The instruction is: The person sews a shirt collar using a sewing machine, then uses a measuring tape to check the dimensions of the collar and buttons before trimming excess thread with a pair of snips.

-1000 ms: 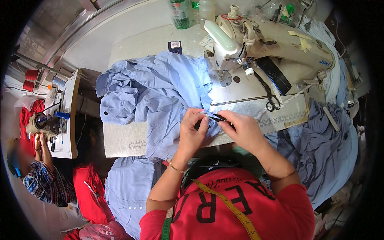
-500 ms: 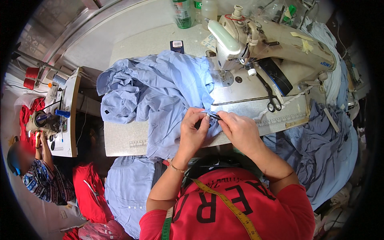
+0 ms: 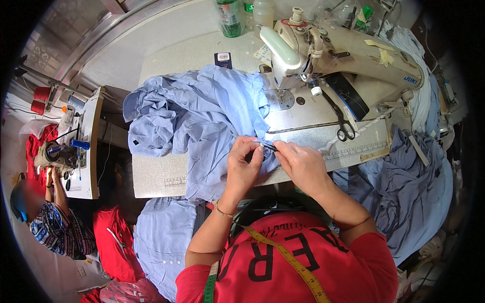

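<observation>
A crumpled light blue shirt [image 3: 202, 118] lies across the sewing table [image 3: 161, 174] and hangs over its front edge. My left hand [image 3: 242, 164] pinches a fold of the shirt's edge. My right hand [image 3: 300, 161] grips the same edge from the right, together with a small dark tool [image 3: 269, 146] held between the fingers. The two hands almost touch, just in front of the sewing machine's [image 3: 333, 50] needle plate [image 3: 285, 98].
Black scissors [image 3: 341, 118] lie on the machine bed to the right. More blue garments hang at the right [image 3: 404, 187] and below the table [image 3: 164, 237]. A green bottle [image 3: 230, 17] stands at the back. Another person [image 3: 48, 217] works at a second machine [image 3: 60, 151] on the left.
Both hands stay on the shirt edge with only small finger movements. The view has shifted slightly.
</observation>
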A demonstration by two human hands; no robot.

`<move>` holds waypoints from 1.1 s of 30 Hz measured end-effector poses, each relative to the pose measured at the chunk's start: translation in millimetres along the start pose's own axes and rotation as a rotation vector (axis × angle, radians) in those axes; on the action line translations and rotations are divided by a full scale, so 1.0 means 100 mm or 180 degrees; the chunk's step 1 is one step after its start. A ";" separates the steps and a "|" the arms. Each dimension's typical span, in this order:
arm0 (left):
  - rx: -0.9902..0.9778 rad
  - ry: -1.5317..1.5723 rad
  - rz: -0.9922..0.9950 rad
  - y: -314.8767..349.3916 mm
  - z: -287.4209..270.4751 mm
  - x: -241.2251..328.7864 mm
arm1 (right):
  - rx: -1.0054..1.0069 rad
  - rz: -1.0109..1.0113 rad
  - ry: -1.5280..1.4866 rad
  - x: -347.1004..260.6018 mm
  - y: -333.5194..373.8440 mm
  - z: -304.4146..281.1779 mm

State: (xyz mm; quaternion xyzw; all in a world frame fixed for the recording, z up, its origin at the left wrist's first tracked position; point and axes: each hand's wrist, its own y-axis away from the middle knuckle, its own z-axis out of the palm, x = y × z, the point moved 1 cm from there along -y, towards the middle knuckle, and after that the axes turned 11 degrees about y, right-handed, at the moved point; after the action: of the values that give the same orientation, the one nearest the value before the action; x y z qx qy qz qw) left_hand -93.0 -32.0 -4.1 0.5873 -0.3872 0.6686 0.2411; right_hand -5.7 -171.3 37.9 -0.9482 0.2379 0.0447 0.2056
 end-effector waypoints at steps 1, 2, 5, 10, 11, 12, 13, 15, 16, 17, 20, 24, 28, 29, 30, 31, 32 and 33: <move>0.0003 0.0003 -0.0014 0.00 0.00 0.00 | 0.0000 -0.0006 0.0001 0.00 0.00 0.00; 0.0006 0.0007 -0.0028 0.00 0.00 0.00 | 0.0000 -0.0011 0.0003 0.00 0.00 0.00; 0.0045 -0.0044 0.0102 -0.01 0.01 0.01 | 0.0014 -0.0010 0.0076 -0.01 0.00 0.00; 0.0003 -0.0054 0.0132 -0.02 0.01 0.01 | 0.0054 -0.0041 0.0172 -0.01 0.01 0.04; 0.0003 -0.0037 0.0099 -0.02 0.01 0.01 | 0.0062 -0.0056 0.0204 -0.01 0.02 0.04; -0.0007 -0.0020 0.0089 -0.02 0.01 0.01 | 0.0104 -0.0091 0.0216 -0.01 0.02 0.06; -0.0016 -0.0005 0.0082 -0.02 0.00 0.00 | 0.0151 -0.0127 0.0227 0.00 0.03 0.08; -0.0046 0.0024 0.0065 -0.02 -0.01 -0.01 | 0.0166 -0.0158 0.0204 0.01 0.03 0.10; -0.0065 0.0040 0.0051 -0.02 -0.02 -0.02 | 0.0132 -0.0153 0.0170 0.01 0.03 0.10; -0.0083 0.0056 0.0038 -0.02 -0.03 -0.03 | 0.0097 -0.0149 0.0135 0.02 0.03 0.10; -0.0119 0.0163 -0.0113 -0.03 -0.03 -0.01 | 0.0171 0.0205 -0.0886 0.09 0.03 0.21; -0.0161 0.0107 0.0020 -0.03 -0.03 -0.01 | -0.0468 0.0857 -0.1815 0.09 0.01 0.20; -0.0180 0.0034 0.0113 -0.04 -0.04 -0.02 | 0.0085 0.0225 -0.0965 0.08 0.03 0.23; -0.0188 0.0038 0.0095 -0.03 -0.05 -0.02 | 0.0352 -0.0065 -0.0615 0.08 0.04 0.25; -0.0195 0.0071 0.0048 -0.03 -0.05 -0.01 | 0.0385 -0.0138 -0.0484 0.09 0.05 0.26; -0.0200 0.0104 0.0002 -0.03 -0.05 0.00 | 0.0418 -0.0213 -0.0354 0.10 0.05 0.26; -0.0204 0.0137 -0.0045 -0.03 -0.05 0.01 | 0.0450 -0.0288 -0.0223 0.11 0.05 0.27; -0.0210 0.0143 -0.0074 -0.03 -0.05 0.00 | 0.0469 -0.0323 -0.0168 0.11 0.04 0.27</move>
State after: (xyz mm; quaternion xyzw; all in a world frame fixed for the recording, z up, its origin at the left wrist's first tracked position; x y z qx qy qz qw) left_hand -94.0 -26.1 -3.2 0.5683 -0.3967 0.6657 0.2766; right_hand 2.6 -168.0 10.4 -0.9399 0.1867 0.0416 0.2830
